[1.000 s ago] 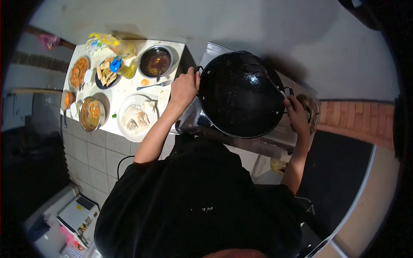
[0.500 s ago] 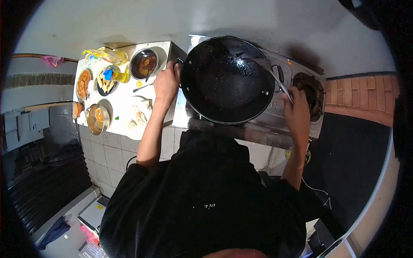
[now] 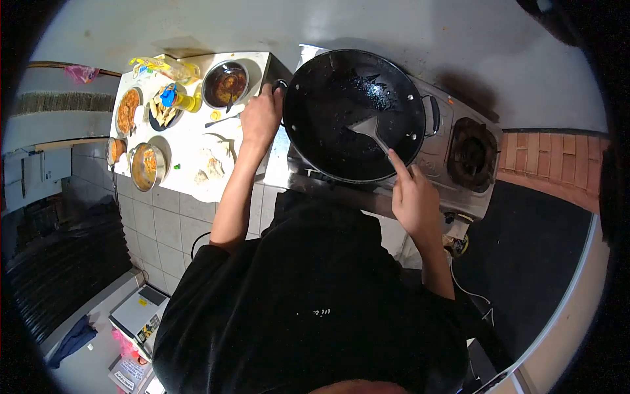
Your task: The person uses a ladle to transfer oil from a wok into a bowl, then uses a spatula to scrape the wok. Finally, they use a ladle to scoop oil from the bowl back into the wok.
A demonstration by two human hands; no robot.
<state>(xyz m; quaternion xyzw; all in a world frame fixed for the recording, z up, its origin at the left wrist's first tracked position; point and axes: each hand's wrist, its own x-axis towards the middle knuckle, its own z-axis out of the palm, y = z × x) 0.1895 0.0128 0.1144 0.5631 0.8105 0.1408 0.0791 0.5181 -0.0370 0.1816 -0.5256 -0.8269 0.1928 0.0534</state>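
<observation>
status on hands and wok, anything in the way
Left hand gripping wok by side handle. Right hand holding spatula, tip inside wok. Wok over stove. Nothing visible blocking spatula.

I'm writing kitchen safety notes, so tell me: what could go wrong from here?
If the left hand slips off its handle, the wok could tip or slide, as the opposite handle is unheld. The shiny patch inside, if hot liquid, might spit at the right hand holding the spatula. The left hand might also knock the metal bowl standing nearby.
</observation>
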